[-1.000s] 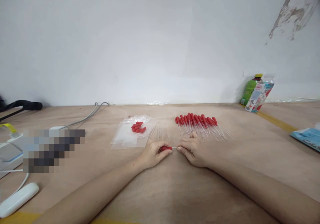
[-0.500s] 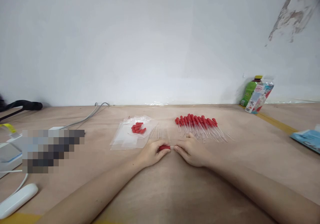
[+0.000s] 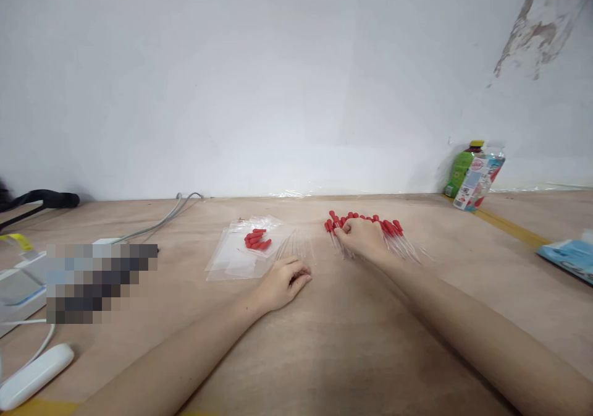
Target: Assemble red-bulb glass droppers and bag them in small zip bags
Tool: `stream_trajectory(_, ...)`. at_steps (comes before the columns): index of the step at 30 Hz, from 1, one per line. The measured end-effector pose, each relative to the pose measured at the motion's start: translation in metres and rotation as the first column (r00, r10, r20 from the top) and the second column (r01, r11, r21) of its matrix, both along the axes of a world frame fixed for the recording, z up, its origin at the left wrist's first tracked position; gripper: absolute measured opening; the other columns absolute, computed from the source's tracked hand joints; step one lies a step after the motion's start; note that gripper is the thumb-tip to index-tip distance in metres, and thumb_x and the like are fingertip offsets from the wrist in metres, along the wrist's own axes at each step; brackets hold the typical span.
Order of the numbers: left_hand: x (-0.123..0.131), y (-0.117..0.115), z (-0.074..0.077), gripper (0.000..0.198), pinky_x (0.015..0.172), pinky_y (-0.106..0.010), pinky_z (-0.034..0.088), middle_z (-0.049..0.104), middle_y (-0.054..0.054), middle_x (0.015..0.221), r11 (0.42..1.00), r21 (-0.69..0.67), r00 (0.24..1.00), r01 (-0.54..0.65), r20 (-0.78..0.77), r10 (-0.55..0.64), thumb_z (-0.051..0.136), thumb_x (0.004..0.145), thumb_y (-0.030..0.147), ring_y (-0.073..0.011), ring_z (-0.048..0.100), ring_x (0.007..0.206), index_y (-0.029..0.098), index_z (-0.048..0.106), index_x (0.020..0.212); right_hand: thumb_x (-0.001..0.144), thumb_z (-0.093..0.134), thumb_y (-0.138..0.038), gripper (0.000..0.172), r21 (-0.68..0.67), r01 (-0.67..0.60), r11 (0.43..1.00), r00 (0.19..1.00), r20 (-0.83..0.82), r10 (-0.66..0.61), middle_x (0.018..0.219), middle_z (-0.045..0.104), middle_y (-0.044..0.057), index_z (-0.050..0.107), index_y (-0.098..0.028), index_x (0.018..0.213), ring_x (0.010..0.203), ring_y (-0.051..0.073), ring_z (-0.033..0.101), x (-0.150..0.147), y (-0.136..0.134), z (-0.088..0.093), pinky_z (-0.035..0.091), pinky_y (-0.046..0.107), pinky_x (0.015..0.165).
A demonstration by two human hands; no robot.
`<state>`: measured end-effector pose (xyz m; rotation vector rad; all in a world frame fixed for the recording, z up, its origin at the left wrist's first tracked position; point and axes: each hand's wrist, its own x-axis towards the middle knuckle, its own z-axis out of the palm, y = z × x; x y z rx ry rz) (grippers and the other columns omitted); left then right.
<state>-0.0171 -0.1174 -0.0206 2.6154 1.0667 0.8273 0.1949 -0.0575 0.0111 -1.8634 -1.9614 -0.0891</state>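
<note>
My left hand (image 3: pixel 286 283) rests on the table with its fingers curled toward the thumb and nothing showing between them. Just beyond it lie several thin clear tubes (image 3: pixel 296 246). Over on the right, my right hand (image 3: pixel 364 237) reaches onto a row of red-bulbed droppers (image 3: pixel 393 227), their clear stems pointing toward me. Thumb and fingertips pinch the stem of one dropper (image 3: pixel 332 215) at the row's left end; its red bulb shows beyond the fingers. The hand hides part of the row. Loose red rubber bulbs (image 3: pixel 254 240) sit on clear plastic bags (image 3: pixel 227 255) to the left.
At the back right, a green bottle (image 3: pixel 458 172) and a printed carton-like pack (image 3: pixel 479 181) lean by the wall. A blue packet (image 3: pixel 567 258) lies at the right edge. Grey cable (image 3: pixel 160 221), a white power strip (image 3: pixel 23 286) and a white case-like object (image 3: pixel 37 373) occupy the left.
The red-bulbed dropper held between both hands has left the left hand. My right hand has moved away and up to the dropper row; the left hand stays in place, now without the bulb.
</note>
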Motion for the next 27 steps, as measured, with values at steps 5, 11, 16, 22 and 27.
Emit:
stream_trajectory(5, -0.001, 0.001, 0.0, 0.013, 0.064, -0.023, 0.041, 0.055, -0.002, 0.076, 1.0, -0.018, 1.0, 0.01, 0.003, -0.01, 0.046, 0.082, 0.021, -0.0124, 0.052, 0.07, 0.017, 0.058, 0.082, 0.078, 0.039, -0.036, 0.034, -0.027, 0.053, 0.998, 0.996, 0.077, -0.051, 0.069, 0.063, 0.011, 0.062, -0.015, 0.065, 0.068, 0.022, 0.056, -0.01, 0.017, -0.013, 0.027, 0.037, 0.069)
stream_trajectory(11, 0.0, 0.001, 0.0, 0.013, 0.064, -0.022, 0.042, 0.055, -0.003, 0.077, 1.0, -0.022, 1.0, 0.007, 0.007, -0.006, 0.046, 0.082, 0.021, -0.0119, 0.053, 0.07, 0.017, 0.058, 0.081, 0.082, 0.034, -0.04, 0.039, 0.009, 0.0, 1.0, 0.997, 0.083, 0.0, 0.069, 0.063, 0.009, 0.061, -0.016, 0.069, 0.071, 0.022, 0.057, -0.017, 0.011, -0.016, 0.024, 0.04, 0.076)
stream_trajectory(16, 0.002, 0.002, -0.002, 0.014, 0.064, -0.023, 0.042, 0.056, -0.003, 0.079, 0.998, 0.042, 0.998, -0.04, -0.044, 0.042, 0.044, 0.082, 0.022, -0.0128, 0.053, 0.07, 0.017, 0.057, 0.083, 0.077, 0.042, -0.044, 0.034, -0.075, -0.111, 0.991, 0.99, 0.077, 0.117, 0.077, 0.065, 0.008, 0.062, -0.018, 0.072, 0.078, 0.023, 0.057, -0.046, 0.003, -0.015, 0.025, 0.039, 0.076)
stream_trajectory(22, -0.025, 0.027, 0.018, 0.016, 0.068, -0.03, 0.04, 0.054, -0.005, 0.074, 0.86, 0.288, 0.898, -0.421, -0.004, 0.441, 0.043, 0.081, 0.022, -0.0177, 0.052, 0.073, 0.017, 0.058, 0.076, 0.077, 0.044, -0.034, 0.029, -0.162, -0.106, 0.981, 0.986, 0.107, 0.125, 0.078, 0.065, 0.014, 0.064, -0.014, 0.072, 0.073, 0.025, 0.059, -0.068, 0.002, -0.015, 0.029, 0.038, 0.07)
stream_trajectory(27, -0.059, 0.05, 0.021, 0.015, 0.068, -0.033, 0.041, 0.055, -0.007, 0.076, 0.771, 0.292, 0.792, -0.566, -0.067, 0.607, 0.051, 0.076, 0.027, -0.0209, 0.052, 0.074, 0.018, 0.061, 0.071, 0.077, 0.044, -0.023, 0.023, -0.153, -0.139, 0.978, 0.977, 0.138, 0.16, 0.077, 0.065, 0.014, 0.063, -0.013, 0.069, 0.071, 0.024, 0.058, -0.067, -0.005, -0.017, 0.028, 0.037, 0.069)
